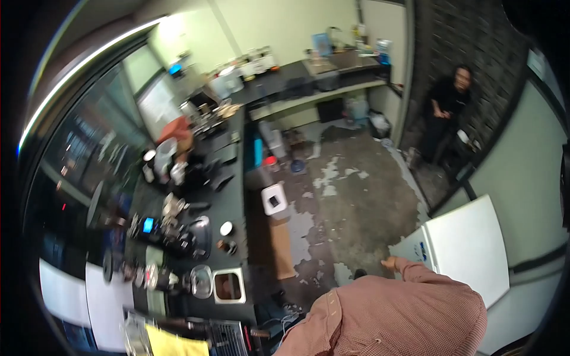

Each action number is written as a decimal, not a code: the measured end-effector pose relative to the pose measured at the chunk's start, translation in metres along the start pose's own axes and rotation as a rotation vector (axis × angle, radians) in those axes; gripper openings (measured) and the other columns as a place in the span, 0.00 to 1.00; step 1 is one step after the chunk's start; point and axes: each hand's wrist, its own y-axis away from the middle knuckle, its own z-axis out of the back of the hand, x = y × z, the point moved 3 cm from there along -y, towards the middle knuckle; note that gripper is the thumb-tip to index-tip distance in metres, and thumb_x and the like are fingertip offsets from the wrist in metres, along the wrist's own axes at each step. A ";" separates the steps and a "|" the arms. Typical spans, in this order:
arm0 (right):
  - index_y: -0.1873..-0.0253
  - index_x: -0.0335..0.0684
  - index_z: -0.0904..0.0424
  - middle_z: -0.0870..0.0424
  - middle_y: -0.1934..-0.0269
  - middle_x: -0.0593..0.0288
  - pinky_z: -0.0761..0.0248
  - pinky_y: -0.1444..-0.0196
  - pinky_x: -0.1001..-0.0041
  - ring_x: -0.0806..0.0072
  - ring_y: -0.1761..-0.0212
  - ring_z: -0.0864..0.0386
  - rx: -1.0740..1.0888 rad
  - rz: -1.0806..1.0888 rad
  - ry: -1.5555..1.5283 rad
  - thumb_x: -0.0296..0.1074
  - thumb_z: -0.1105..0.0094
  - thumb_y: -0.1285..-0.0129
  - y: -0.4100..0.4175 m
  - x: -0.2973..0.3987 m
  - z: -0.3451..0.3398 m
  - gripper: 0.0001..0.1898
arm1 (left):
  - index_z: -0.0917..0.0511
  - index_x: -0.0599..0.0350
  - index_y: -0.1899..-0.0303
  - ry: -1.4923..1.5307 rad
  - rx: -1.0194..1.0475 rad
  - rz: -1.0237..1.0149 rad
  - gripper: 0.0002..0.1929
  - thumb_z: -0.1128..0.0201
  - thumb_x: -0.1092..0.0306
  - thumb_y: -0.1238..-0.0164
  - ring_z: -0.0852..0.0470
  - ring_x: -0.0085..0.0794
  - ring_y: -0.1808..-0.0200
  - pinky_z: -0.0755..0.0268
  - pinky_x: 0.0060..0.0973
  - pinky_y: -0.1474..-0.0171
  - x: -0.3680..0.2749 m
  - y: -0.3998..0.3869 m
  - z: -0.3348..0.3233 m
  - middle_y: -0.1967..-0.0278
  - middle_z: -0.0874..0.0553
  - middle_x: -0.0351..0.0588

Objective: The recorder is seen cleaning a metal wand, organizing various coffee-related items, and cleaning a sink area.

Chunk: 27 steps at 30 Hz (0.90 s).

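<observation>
My right hand (389,263) hangs low beside the front of a white chest-type appliance (467,247). It comes out of a reddish checked sleeve (423,277) and is small and blurred, so I cannot tell how its fingers are set. No held thing shows in it. My left hand is out of view. To the left runs a black counter (231,187). On it are a square steel container (229,285), a clear round tub (201,281), a white-topped cup (226,228), and coffee grinders (167,233), one with a lit blue display.
A seated person (447,100) in black is beyond the opening at right. A white-lidded bin (274,200) and a cardboard piece (282,249) are by the counter's base. The floor (369,200) has peeling paint. Yellow cloth (176,341) lies at lower left.
</observation>
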 end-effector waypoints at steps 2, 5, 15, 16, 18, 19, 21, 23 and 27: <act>0.51 0.38 0.21 0.16 0.61 0.58 0.25 0.64 0.63 0.67 0.66 0.19 -0.109 0.031 -0.404 0.58 0.53 0.30 -0.015 -0.006 0.030 0.25 | 0.19 0.61 0.48 -0.118 0.023 0.015 0.28 0.43 0.43 0.33 0.18 0.47 0.47 0.28 0.36 0.44 -0.028 -0.021 0.001 0.51 0.16 0.59; 0.50 0.41 0.21 0.17 0.64 0.62 0.25 0.65 0.67 0.73 0.67 0.21 -0.116 -0.005 -0.790 0.56 0.52 0.29 -0.024 -0.005 0.051 0.22 | 0.19 0.61 0.50 -0.249 0.051 0.043 0.27 0.42 0.44 0.34 0.18 0.51 0.47 0.27 0.38 0.45 -0.065 -0.054 0.016 0.51 0.16 0.62; 0.51 0.43 0.16 0.15 0.51 0.54 0.27 0.47 0.62 0.58 0.49 0.18 -0.022 -0.040 -0.152 0.60 0.49 0.36 -0.088 0.032 0.054 0.26 | 0.16 0.59 0.54 -0.590 0.285 -0.205 0.32 0.47 0.36 0.35 0.19 0.55 0.47 0.28 0.42 0.43 -0.282 -0.231 0.039 0.52 0.16 0.64; 0.49 0.44 0.16 0.15 0.49 0.53 0.28 0.46 0.62 0.58 0.48 0.19 -0.039 -0.026 -0.120 0.59 0.49 0.37 -0.091 0.038 0.060 0.26 | 0.16 0.60 0.55 -0.642 0.282 -0.227 0.34 0.48 0.33 0.36 0.19 0.56 0.47 0.28 0.42 0.44 -0.298 -0.245 0.042 0.53 0.16 0.64; 0.48 0.45 0.16 0.16 0.48 0.52 0.28 0.44 0.62 0.58 0.46 0.19 -0.058 -0.019 -0.081 0.58 0.48 0.38 -0.105 0.046 0.073 0.26 | 0.16 0.60 0.55 -0.575 0.257 -0.197 0.36 0.49 0.31 0.37 0.20 0.56 0.47 0.29 0.43 0.43 -0.330 -0.274 0.065 0.53 0.16 0.64; 0.48 0.45 0.16 0.16 0.48 0.52 0.28 0.45 0.62 0.58 0.46 0.19 -0.037 -0.028 0.054 0.58 0.48 0.39 -0.119 0.040 0.080 0.26 | 0.16 0.60 0.54 -0.514 0.234 -0.178 0.37 0.51 0.29 0.37 0.20 0.56 0.46 0.29 0.43 0.43 -0.346 -0.291 0.075 0.53 0.16 0.64; 0.48 0.44 0.16 0.16 0.48 0.52 0.28 0.45 0.62 0.59 0.46 0.19 -0.001 -0.017 0.191 0.57 0.47 0.40 -0.129 0.069 0.109 0.26 | 0.17 0.60 0.53 -0.461 0.307 -0.152 0.35 0.50 0.32 0.35 0.20 0.56 0.45 0.30 0.43 0.42 -0.337 -0.356 0.097 0.52 0.17 0.64; 0.48 0.44 0.16 0.17 0.46 0.51 0.28 0.45 0.61 0.56 0.45 0.20 -0.007 -0.034 0.112 0.55 0.47 0.41 -0.128 0.130 0.173 0.24 | 0.16 0.61 0.54 -0.416 0.293 -0.150 0.33 0.50 0.35 0.33 0.21 0.55 0.43 0.31 0.42 0.40 -0.321 -0.390 0.135 0.49 0.18 0.64; 0.49 0.42 0.17 0.17 0.48 0.50 0.29 0.43 0.62 0.53 0.44 0.21 -0.499 -0.013 -0.301 0.49 0.48 0.37 -0.194 0.164 0.248 0.20 | 0.19 0.62 0.49 -0.696 0.295 -0.254 0.32 0.50 0.37 0.32 0.21 0.54 0.44 0.31 0.42 0.40 -0.358 -0.459 0.180 0.52 0.16 0.61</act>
